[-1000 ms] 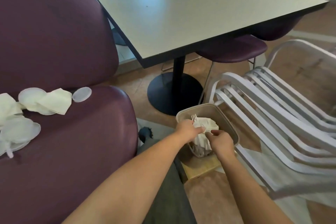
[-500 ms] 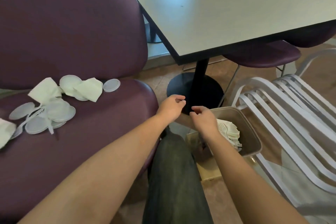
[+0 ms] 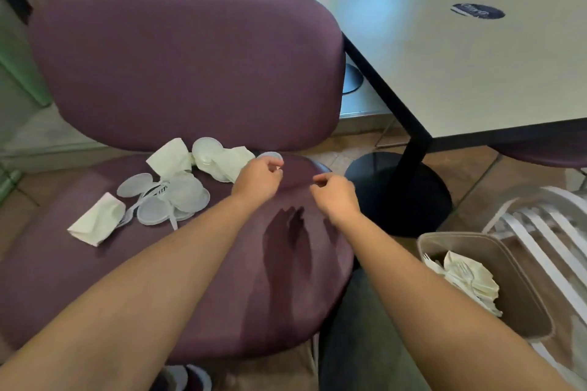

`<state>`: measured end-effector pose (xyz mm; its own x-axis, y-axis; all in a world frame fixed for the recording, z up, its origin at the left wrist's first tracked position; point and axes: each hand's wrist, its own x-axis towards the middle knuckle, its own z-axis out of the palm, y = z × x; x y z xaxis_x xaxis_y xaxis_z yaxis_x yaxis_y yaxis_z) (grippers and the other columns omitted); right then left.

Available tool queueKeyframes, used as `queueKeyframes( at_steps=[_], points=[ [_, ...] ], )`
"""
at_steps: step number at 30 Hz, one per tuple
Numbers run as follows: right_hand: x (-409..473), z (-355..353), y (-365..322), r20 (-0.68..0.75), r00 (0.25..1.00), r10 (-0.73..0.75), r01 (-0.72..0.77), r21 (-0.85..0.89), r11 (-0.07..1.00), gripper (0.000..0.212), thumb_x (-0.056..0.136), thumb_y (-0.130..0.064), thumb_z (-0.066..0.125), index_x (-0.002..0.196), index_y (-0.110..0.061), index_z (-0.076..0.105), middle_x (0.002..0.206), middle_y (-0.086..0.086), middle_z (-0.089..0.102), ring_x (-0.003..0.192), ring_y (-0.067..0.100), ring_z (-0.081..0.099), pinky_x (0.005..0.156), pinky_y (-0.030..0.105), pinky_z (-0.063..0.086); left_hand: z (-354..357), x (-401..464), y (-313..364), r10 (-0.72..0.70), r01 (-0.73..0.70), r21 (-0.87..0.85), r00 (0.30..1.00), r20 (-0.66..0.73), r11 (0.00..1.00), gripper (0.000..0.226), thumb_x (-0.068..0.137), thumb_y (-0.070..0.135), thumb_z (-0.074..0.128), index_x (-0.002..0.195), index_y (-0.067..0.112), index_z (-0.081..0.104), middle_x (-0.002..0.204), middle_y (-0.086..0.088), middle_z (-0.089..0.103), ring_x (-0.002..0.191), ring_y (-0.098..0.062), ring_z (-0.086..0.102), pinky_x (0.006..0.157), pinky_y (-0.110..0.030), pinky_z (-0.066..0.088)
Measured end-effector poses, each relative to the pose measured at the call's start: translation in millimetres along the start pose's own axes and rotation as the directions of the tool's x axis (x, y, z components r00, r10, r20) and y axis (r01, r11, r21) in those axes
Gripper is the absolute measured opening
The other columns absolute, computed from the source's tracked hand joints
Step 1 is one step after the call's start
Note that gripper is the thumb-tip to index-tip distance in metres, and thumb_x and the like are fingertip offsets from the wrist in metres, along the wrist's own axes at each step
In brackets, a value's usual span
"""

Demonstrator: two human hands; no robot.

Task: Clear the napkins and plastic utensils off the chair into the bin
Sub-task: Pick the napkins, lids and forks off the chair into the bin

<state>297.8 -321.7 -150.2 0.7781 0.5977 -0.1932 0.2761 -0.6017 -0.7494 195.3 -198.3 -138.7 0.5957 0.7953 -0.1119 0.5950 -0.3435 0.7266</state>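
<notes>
Plainly, the main risk we saw was scatter: the thin plastic lids [image 3: 165, 197] lay overlapped with a fork or two tangled beneath them, so a hurried grab could flick a lid off the chair [image 3: 190, 279] onto the floor — or lift only part of the pile. The small lid [image 3: 269, 155] at the seat's back-right corner sat close to the edge, and a clumsy pinch might have pushed it over.

Our left hand [image 3: 258, 179] hovered with fingers loosely curled, its fingertips at that small lid; whether it was already touching we could not tell. Our right hand [image 3: 336, 197] hung just beside it over the seat's right edge, fingers relaxed and holding nothing; the two hands were apart.

The folded napkins [image 3: 170, 157] lay along the back edge of the seat, just left of the left hand, and another napkin [image 3: 97, 220] sat further toward the left edge. The bin [image 3: 524, 305] stood on the floor to our right — napkins and forks already inside it.
</notes>
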Motion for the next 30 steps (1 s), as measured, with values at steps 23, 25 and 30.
queueKeyframes(
  at_steps=[23, 25, 30],
  points=[
    [116, 119, -48, -0.035, 0.999, 0.006, -0.022, -0.481, 0.876, 0.066, 0.087, -0.061, 0.051, 0.136, -0.017, 0.05, 0.142, 0.01, 0.042, 0.132, 0.031, 0.033, 0.108, 0.045, 0.021, -15, 92, -104, 0.049, 0.068, 0.637, 0.985, -0.164, 0.767, 0.098, 0.081, 0.053, 0.068, 0.154, 0.019, 0.013, 0.144, -0.006, 0.033, 0.129, -0.027, 0.031, 0.102, -0.037, 0.028],
    [120, 125, -49, -0.042, 0.999, 0.012, -0.032, -0.512, 0.859, 0.07, 0.085, -0.064, 0.055, 0.137, -0.018, 0.049, 0.143, 0.01, 0.038, 0.131, 0.032, 0.032, 0.108, 0.044, 0.021, -14, 92, -104, 0.079, 0.068, 0.634, 0.976, -0.201, 0.77, 0.102, 0.077, 0.054, 0.072, 0.154, 0.022, 0.014, 0.138, -0.006, 0.035, 0.124, -0.026, 0.034, 0.099, -0.036, 0.029],
    [124, 127, -55, -0.065, 0.994, 0.085, -0.104, -0.393, 0.914, 0.07, 0.076, -0.051, 0.073, 0.131, -0.019, 0.045, 0.139, 0.007, 0.039, 0.13, 0.029, 0.033, 0.106, 0.041, 0.023, -18, 93, -98, 0.068, 0.08, 0.641, 0.977, -0.202, 0.764, 0.104, 0.068, 0.053, 0.079, 0.15, 0.036, 0.019, 0.126, -0.008, 0.041, 0.112, -0.027, 0.044, 0.094, -0.038, 0.033]
  ],
)
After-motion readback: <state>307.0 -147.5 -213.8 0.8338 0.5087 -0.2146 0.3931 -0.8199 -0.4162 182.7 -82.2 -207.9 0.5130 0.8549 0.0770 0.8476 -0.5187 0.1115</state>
